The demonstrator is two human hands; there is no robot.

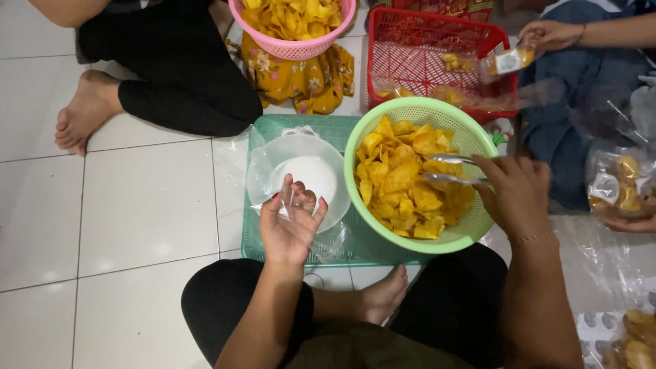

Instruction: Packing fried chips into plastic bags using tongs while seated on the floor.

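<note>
Your left hand (290, 229) has its fingers curled around a clear plastic bag (301, 205), pinching it just over the white bowl (311, 176). Your right hand (514, 195) is closed on a pair of metal tongs (451, 169), whose tips lie over the yellow chips (406, 181) inside the green basket (471, 137). Bowl and basket sit side by side on a green tray (263, 130) on the tiled floor (137, 205), right in front of your crossed legs. Beyond that, a red basket (383, 41) holds a few filled packets, and a pink basket (294, 48) of chips stands further back. At the far right another person's hand (550, 34) holds a small packet (509, 61).
</note>
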